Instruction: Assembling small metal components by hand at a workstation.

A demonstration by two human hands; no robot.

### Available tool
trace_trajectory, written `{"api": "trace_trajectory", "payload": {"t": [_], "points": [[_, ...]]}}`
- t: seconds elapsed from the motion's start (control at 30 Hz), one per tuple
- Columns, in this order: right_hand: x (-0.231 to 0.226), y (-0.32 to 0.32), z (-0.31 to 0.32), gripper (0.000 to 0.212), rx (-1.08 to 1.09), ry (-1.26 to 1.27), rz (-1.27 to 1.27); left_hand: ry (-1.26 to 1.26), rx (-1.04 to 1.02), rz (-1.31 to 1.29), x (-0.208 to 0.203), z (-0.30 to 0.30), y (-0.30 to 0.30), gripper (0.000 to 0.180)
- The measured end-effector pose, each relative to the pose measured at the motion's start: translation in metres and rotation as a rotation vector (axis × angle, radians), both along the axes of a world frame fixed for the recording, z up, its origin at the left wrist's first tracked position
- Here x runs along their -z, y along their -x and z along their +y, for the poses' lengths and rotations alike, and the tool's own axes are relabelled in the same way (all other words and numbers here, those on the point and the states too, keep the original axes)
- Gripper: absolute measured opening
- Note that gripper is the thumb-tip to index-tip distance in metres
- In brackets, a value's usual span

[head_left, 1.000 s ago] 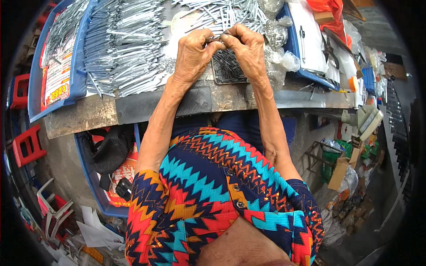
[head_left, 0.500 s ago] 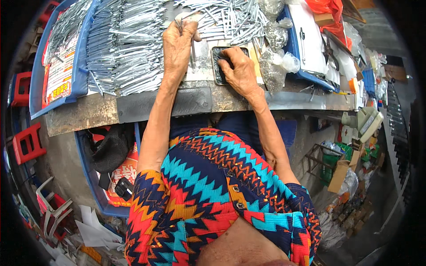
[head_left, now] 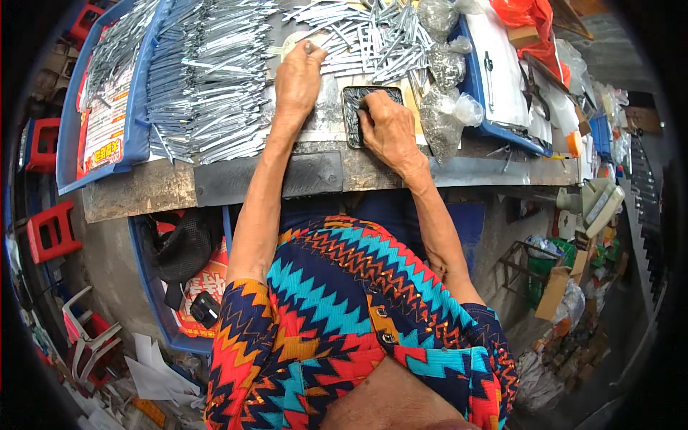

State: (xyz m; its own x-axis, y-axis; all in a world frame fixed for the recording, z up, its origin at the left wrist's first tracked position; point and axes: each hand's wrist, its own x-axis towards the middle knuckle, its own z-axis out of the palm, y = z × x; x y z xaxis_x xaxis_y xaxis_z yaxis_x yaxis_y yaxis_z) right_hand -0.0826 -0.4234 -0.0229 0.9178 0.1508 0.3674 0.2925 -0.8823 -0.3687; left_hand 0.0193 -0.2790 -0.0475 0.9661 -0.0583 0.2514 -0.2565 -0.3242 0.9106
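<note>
My left hand [head_left: 299,80] reaches to the near edge of a loose pile of thin silvery metal strips [head_left: 383,39]. Its fingers are closed, and a small grey metal tip shows between them; the rest of what they hold is hidden. At the right, my right hand [head_left: 390,129] dips its bent, pinched fingertips into a small black-rimmed tray [head_left: 347,127] of dark, thin metal pieces. Whether a piece is between those fingertips cannot be made out. A pale round object [head_left: 290,44] lies just beyond the left hand.
Dense rows of metal strips [head_left: 226,93] cover the table's left part, beside a blue bin [head_left: 129,136]. Clear plastic bags of small parts [head_left: 443,107] stand right of the tray, before another blue bin [head_left: 481,118]. A red stool [head_left: 54,231] stands at the left.
My left hand has moved slightly away from me and right, toward the loose strips; the strip that hung below its fingers no longer shows. My right hand stays at the tray.
</note>
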Motion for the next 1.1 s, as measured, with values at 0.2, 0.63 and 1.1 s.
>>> {"api": "trace_trajectory", "payload": {"t": [0.2, 0.63, 1.1], "points": [[-0.005, 0.002, -0.006, 0.008, 0.18, -0.394, 0.087, -0.557, -0.024, -0.123, -0.012, -0.013, 0.017, 0.02], [-0.009, 0.003, -0.025, 0.012, 0.146, -1.265, 0.393, -0.609, -0.026, -0.281, -0.012, -0.009, 0.024, 0.017], [-0.019, 0.005, -0.018, 0.016, 0.179, -1.006, 0.395, -0.291, -0.044, -0.266, -0.021, -0.001, 0.03, 0.018]]}}
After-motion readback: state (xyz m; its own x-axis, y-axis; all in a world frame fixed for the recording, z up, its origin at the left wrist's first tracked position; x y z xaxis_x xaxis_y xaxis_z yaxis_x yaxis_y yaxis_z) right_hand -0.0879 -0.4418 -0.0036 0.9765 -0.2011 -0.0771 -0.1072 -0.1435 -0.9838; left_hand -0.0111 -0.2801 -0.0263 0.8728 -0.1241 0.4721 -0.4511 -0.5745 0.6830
